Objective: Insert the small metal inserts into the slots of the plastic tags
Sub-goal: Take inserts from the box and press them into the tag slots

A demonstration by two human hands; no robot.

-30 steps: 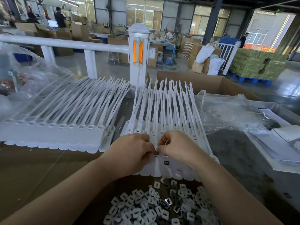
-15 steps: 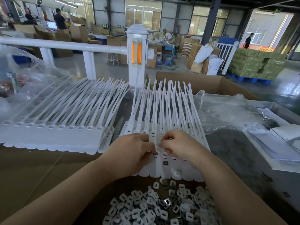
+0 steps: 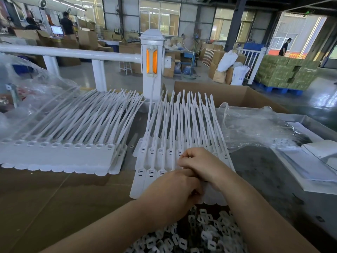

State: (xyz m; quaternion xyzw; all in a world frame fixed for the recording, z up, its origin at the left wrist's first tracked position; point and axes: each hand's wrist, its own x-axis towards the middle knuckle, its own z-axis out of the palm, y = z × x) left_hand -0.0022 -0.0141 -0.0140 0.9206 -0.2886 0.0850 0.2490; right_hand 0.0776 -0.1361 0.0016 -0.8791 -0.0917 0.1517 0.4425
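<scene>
1. Tags (image 3: pixel 155 161) are white plastic, flat at the near end, each with a long thin strip reaching toward 12 o'clock; they lie side by side in a sheet in the middle of the table.
2. Small dark slots sit in rows across the flat ends.
3. Inserts (image 3: pixel 204 232) make a pile of little pale square pieces at 6 o'clock, just below the sheet's wavy edge.
4. Left hand (image 3: pixel 175 190) is curled over the sheet; what it holds is hidden.
5. Right hand (image 3: pixel 200 165) is curled too, resting against the left; its fingertips cannot be seen.
6. Another white sheet (image 3: pixel 60 154) lies at 9 o'clock, with a narrow gap between.
7. Clear plastic wrap (image 3: pixel 255 128) crowds the 3 o'clock side.
</scene>
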